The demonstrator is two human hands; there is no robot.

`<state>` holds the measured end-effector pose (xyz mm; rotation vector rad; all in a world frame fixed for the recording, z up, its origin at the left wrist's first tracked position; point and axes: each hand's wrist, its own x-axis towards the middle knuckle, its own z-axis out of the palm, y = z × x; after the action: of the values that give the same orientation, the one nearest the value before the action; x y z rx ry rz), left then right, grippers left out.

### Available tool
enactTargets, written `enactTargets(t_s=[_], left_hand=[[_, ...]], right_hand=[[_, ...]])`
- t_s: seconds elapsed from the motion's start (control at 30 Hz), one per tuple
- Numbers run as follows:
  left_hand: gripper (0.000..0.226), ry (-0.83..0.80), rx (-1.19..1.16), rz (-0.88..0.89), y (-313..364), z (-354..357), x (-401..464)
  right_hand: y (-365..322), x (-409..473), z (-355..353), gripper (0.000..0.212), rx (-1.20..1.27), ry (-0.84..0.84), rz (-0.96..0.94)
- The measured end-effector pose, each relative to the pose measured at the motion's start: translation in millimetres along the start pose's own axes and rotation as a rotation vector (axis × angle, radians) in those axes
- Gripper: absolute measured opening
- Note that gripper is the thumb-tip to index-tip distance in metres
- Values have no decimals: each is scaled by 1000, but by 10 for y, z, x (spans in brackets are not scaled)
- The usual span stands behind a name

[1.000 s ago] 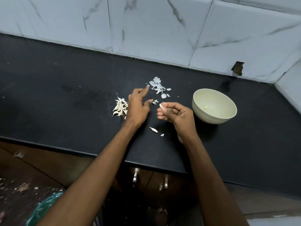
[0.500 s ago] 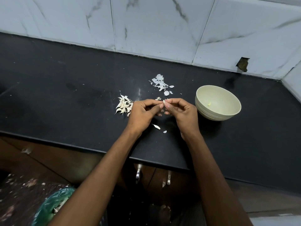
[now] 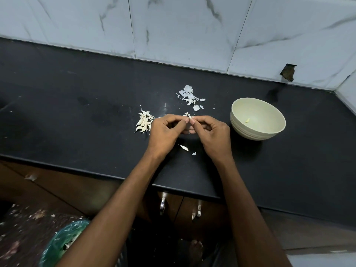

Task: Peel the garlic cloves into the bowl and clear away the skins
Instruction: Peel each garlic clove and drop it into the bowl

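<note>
Black counter (image 3: 81, 120): dark stone slab against pale marbled wall tiles (image 3: 183, 29); the hands work above its middle
Left hand (image 3: 163, 132): fingers curled, tips pinching a garlic clove (image 3: 190, 117)
Right hand (image 3: 212, 133): fingers curled, pinching the same clove from the other side; which hand bears it more I cannot tell
Unpeeled cloves (image 3: 144, 122): small heap just left of the left hand
Skins (image 3: 189, 96): loose scatter beyond the hands; two flakes (image 3: 184, 147) lie between the wrists
Bowl (image 3: 258, 118): pale, right of the right hand, apart from it; a small yellowish bit inside, perhaps one peeled clove
</note>
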<state>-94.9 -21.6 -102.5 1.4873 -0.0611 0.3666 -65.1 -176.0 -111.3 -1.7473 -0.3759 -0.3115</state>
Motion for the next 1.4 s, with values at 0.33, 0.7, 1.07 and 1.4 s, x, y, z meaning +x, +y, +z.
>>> enactTargets(t_s=[0.33, 0.7, 1.07, 1.4], left_hand=[[15, 4, -153, -132, -26, -23, 35], [17, -37, -202, -165, 5, -103, 32], [10, -27, -139, -130, 1, -66, 54], [11, -45, -231, -248, -16, -22, 92]], right_hand=[[-65, -46, 12, 15, 34, -67, -16], [-55, -73, 10, 21, -309, -28, -278], [-72, -93, 37, 16, -315, 5, -297], [-130, 5, -32, 12, 251, -69, 128]])
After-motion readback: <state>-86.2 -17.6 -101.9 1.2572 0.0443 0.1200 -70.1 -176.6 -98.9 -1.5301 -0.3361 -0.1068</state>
